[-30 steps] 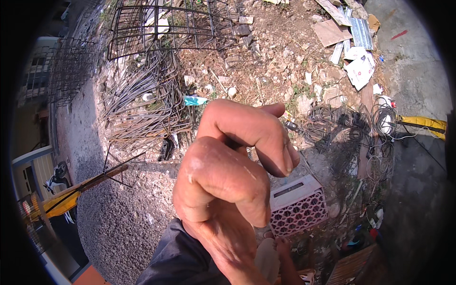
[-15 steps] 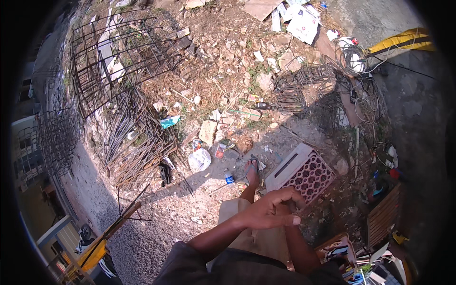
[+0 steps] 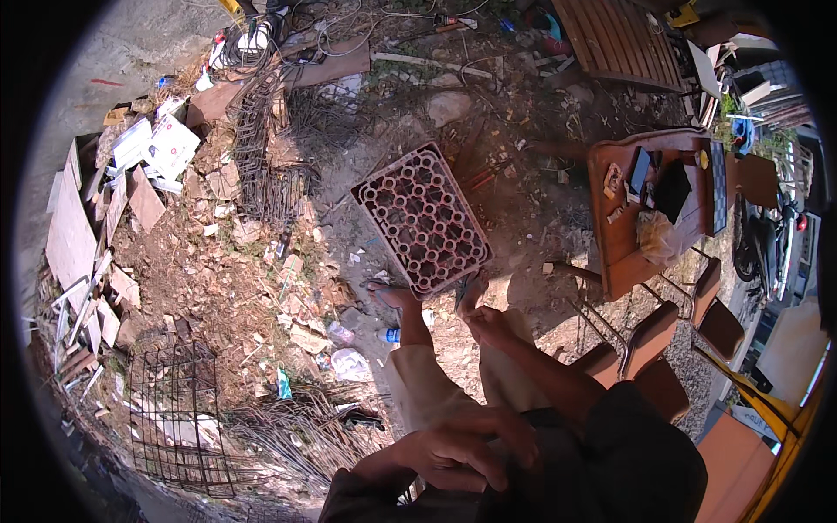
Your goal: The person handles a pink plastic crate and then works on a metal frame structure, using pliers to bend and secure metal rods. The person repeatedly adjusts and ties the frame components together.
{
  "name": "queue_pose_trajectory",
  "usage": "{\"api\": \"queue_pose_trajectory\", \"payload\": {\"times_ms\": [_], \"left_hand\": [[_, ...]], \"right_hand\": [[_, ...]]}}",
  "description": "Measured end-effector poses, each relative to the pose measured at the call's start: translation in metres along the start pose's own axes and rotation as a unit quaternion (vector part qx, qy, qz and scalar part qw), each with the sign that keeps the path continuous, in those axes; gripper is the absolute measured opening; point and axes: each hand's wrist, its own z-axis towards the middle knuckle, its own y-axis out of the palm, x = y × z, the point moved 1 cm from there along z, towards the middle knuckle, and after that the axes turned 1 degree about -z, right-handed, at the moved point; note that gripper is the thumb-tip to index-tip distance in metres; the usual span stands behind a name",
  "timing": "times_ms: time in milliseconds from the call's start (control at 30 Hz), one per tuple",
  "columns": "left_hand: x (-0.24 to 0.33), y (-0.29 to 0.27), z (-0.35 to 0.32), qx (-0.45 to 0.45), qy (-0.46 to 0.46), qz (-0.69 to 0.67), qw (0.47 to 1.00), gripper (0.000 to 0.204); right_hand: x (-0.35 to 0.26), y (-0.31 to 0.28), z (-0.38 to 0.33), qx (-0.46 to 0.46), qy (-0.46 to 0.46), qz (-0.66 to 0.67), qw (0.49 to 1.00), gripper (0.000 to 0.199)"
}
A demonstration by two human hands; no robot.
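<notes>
My left hand (image 3: 462, 449) is near the lower edge, in front of my dark shirt. Its fingers are loosely bent and apart, and I see nothing in them. My right hand (image 3: 490, 328) hangs low beside my right leg, close to the light trousers (image 3: 436, 388). Its fingers are partly hidden and too small to make out. Just beyond my sandalled feet lies a pinkish plastic crate (image 3: 425, 218) with a pattern of rings; neither hand touches it.
A wooden table (image 3: 615, 253) with a clear plastic bag (image 3: 658, 237) stands at right, with brown chairs (image 3: 652, 336) near it. Steel bar cages (image 3: 179, 418) and bent bars (image 3: 288, 427) lie lower left. A blue-labelled bottle (image 3: 392, 335) lies by my left foot.
My view has turned to the right, bringing the table and chairs in. The crate now lies directly ahead of my feet. My hands, formerly close together, are now apart.
</notes>
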Motion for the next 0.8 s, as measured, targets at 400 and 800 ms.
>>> {"api": "queue_pose_trajectory", "payload": {"times_ms": [400,800], "left_hand": [[-0.175,0.082,0.123,0.135,0.098,-0.235,0.958,0.035],[-0.145,0.041,0.143,0.214,0.030,-0.436,0.874,0.083]], "right_hand": [[0.050,-0.140,-0.050,0.041,0.114,0.136,0.983,0.026],[0.026,-0.080,-0.001,0.047,0.121,0.119,0.984,0.022]]}}
